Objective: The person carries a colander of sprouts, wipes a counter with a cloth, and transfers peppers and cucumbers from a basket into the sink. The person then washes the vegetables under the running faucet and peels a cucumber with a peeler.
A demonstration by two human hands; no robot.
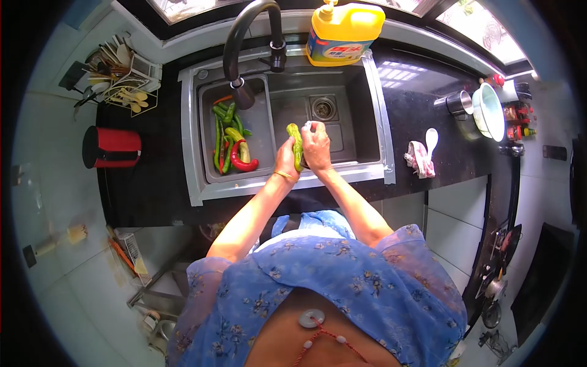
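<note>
Over the front of the sink (361,159), my left hand (286,158) is closed around a long green pepper (296,144), which stands roughly upright in the view. Beside it, my right hand (317,147) has its fingers bent together around something small and whitish at their tips, too small to name. Left of my hands, a grey tray (260,122) in the sink holds several green peppers (219,137) and a curved red pepper (244,165). The dark faucet (243,95) hangs over the tray.
A yellow detergent jug (343,33) stands behind the sink. On the right counter lie a cloth (419,160) and a white spoon (431,139), with a pale basin (488,113) farther right. At left are a red container (113,147) and a utensil rack (131,92).
</note>
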